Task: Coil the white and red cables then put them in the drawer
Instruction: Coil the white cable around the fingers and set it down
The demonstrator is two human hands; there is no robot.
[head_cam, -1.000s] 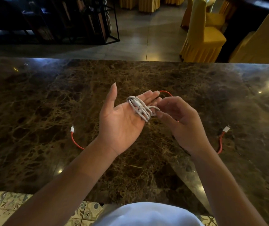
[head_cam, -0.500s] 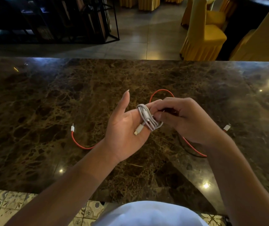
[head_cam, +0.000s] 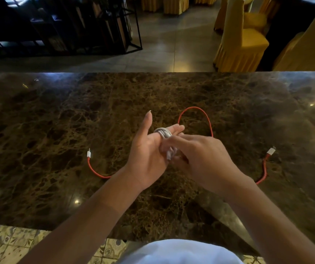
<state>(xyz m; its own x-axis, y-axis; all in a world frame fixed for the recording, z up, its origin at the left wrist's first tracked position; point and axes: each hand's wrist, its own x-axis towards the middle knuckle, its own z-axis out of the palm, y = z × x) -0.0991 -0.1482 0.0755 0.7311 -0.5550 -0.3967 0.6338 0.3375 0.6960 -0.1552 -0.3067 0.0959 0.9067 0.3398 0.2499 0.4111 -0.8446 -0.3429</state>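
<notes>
White cable [head_cam: 163,132]: wound into a tight bundle of several pale loops around the fingers of the left hand; one white plug end hangs at the lower side of the bundle, blurred, near the palm.

Where the white cable is: held in the air above the countertop, between the two hands, not touching the stone.

Red cable [head_cam: 209,121]: thin, bright red, uncoiled, lying loose on the countertop; it arches up in a hoop beyond the hands, and its two ends come out on either side, each tipped with a white plug.

Red cable ends: one white plug lies to the left of the left wrist, the other well to the right of the right forearm; the middle stretch is hidden under the hands and arms.

Left hand [head_cam: 147,155]: palm up and spread, thumb raised straight, fingers extended with the white loops wrapped round them; it carries the bundle without clenching.

Right hand [head_cam: 196,155]: back of the hand toward the camera, fingers curled in over the bundle and pinching it at the lower side; the fingertips are blurred, so the exact hold is unclear.

Countertop [head_cam: 57,130]: dark brown marble with pale veining, glossy, with small light reflections.

Background: yellow-covered chairs [head_cam: 242,40] on a tiled floor beyond the counter, and a black metal frame [head_cam: 114,29] at upper left.
</notes>
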